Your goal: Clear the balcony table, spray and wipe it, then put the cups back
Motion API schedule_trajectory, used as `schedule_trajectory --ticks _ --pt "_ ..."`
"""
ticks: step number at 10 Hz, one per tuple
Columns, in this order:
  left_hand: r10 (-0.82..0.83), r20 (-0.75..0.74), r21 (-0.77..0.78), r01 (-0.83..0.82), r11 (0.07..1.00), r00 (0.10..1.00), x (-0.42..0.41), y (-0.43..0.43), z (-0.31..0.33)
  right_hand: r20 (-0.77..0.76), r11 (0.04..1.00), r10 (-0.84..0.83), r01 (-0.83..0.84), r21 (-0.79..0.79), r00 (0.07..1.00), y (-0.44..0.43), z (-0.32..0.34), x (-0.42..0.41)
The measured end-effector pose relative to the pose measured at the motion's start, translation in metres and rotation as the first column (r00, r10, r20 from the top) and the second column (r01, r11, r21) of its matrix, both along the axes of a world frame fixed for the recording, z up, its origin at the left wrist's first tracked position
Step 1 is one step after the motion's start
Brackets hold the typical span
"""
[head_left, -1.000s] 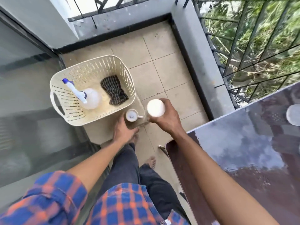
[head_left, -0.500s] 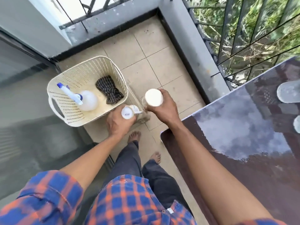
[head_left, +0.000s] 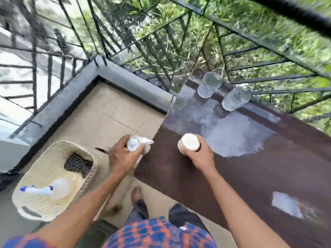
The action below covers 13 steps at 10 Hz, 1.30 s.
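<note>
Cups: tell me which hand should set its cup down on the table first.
Right, probably. The right hand holds its cup over the table, while the left hand with the other cup is beside the table edge, above the floor.

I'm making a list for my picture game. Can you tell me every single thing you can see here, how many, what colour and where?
table: 1, dark brown and shiny, on the right
glasses: 2, clear, at the table's far edge by the railing
white cup: 1, in the right hand, over the table
small cup: 1, white, in the left hand, beside the table's edge
basket: 1, cream, on the floor at lower left
spray bottle: 1, whitish with blue nozzle, lying in the basket
cloth: 1, dark checked, in the basket
railing: 1, black metal, around the balcony
floor tiles: beige, underfoot
left hand: 1, gripping the small cup
right hand: 1, gripping the white cup
</note>
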<state>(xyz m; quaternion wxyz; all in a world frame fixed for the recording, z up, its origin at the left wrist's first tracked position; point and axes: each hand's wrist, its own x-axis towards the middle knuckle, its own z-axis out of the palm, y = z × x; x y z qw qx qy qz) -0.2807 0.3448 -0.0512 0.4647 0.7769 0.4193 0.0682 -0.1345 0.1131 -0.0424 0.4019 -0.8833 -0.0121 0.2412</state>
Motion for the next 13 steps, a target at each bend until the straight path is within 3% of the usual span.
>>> schedule_trajectory --ticks 2,3,5,8,10,13 --pt "-0.375 0.045 0.037 0.374 0.927 0.926 0.133 -0.096 0.026 0.122 0.939 -0.334 0.341 -0.046 0.935 -0.143 0.004 0.048" --pt "-0.516 0.021 0.114 0.511 0.852 0.856 0.202 -0.156 0.035 0.156 0.903 -0.416 0.428 -0.051 0.896 -0.199 -0.001 0.082" --pt "-0.643 -0.036 0.163 0.639 0.752 0.765 0.319 -0.271 0.026 0.182 0.871 -0.475 0.489 -0.039 0.861 -0.281 -0.016 0.167" --pt "-0.575 -0.11 0.244 0.583 0.775 0.811 0.412 -0.334 -0.002 0.237 0.893 -0.435 0.45 -0.011 0.869 -0.318 -0.045 0.263" --pt "-0.597 -0.106 0.34 0.594 0.73 0.795 0.421 -0.346 -0.018 0.253 0.907 -0.379 0.412 -0.089 0.89 -0.324 -0.055 0.277" --pt "-0.592 -0.132 0.266 0.604 0.751 0.795 0.393 -0.347 -0.025 0.28 0.949 -0.305 0.314 0.015 0.91 -0.339 -0.061 0.256"
